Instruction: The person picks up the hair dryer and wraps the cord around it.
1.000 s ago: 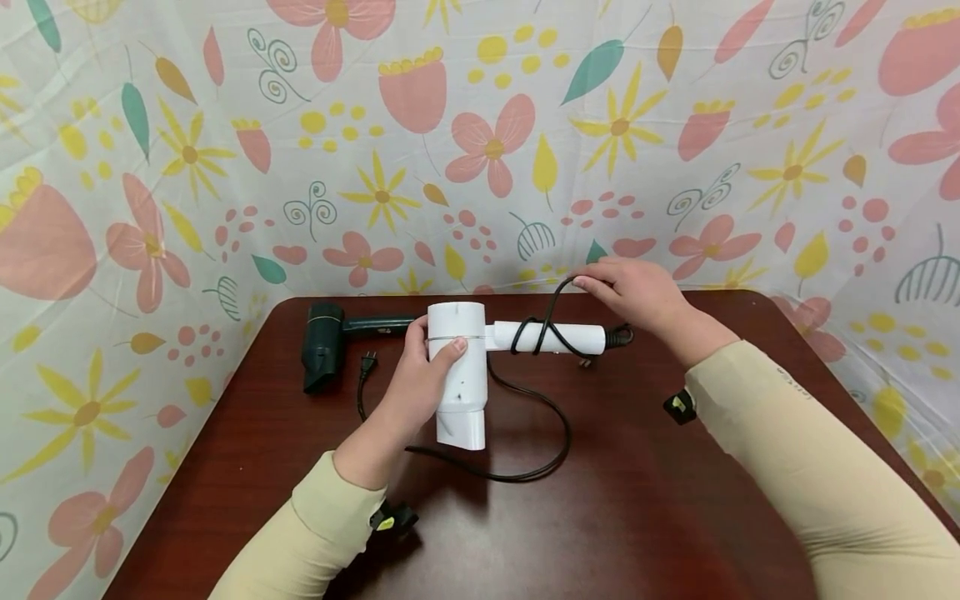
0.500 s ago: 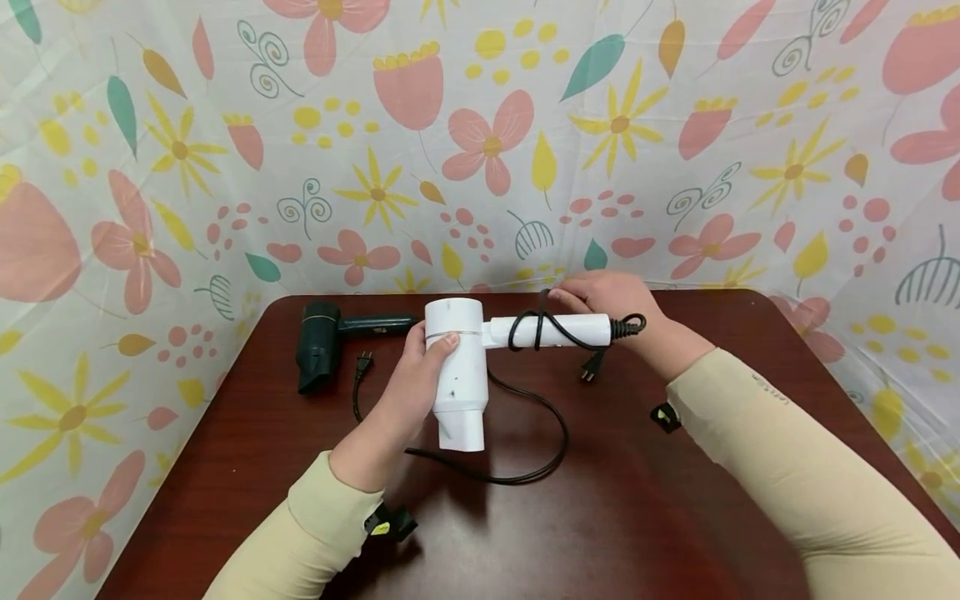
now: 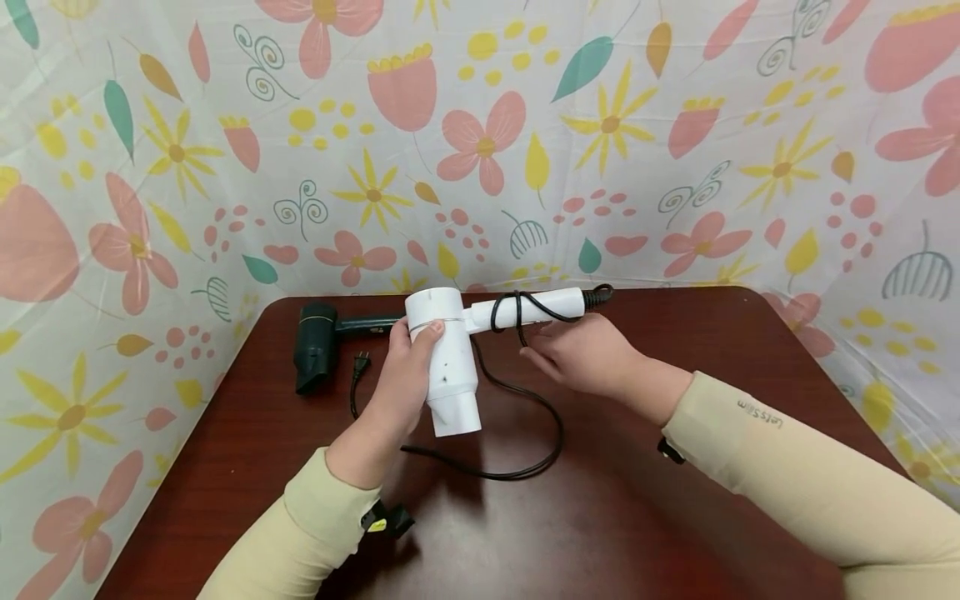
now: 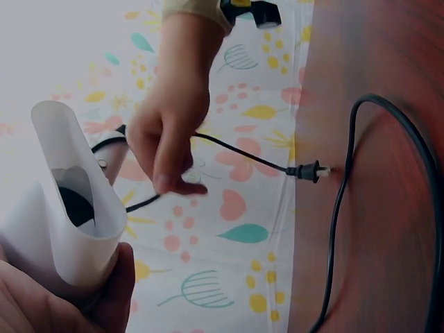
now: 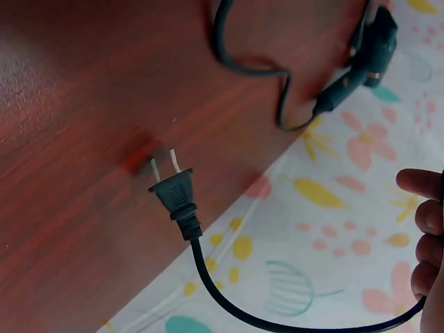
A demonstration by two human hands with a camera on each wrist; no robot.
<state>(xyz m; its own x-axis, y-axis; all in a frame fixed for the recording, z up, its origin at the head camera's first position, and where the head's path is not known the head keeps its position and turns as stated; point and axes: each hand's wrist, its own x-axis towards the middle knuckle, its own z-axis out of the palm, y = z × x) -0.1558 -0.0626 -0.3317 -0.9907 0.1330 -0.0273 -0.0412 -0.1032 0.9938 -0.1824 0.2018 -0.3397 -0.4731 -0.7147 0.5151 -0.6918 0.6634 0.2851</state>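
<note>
My left hand [image 3: 401, 379] grips the barrel of a white hair dryer [image 3: 453, 379], thumb across its front and nozzle toward me. The handle extends right, with the dryer's black cord [image 3: 517, 312] wound around it. My right hand [image 3: 588, 358] is just below the handle, fingers curled on the cord. In the right wrist view the fingers [image 5: 429, 218] bend inward, and the cord's end hangs from them to a two-prong plug [image 5: 177, 194]. The left wrist view looks into the dryer's open nozzle [image 4: 94, 243], with the plug [image 4: 305, 172] dangling beyond the right hand.
A black hair dryer [image 3: 315, 346] lies at the back left of the dark wooden table [image 3: 600, 517]. A two-prong plug [image 3: 361, 363] lies near it, and a loop of black cord [image 3: 558, 442] curves across the middle. Behind the table hangs a flowered cloth [image 3: 480, 125].
My right hand has gone from behind and above the handle to below it, taking the cord around. The white hair dryer has shifted slightly left, its handle end tilting upward.
</note>
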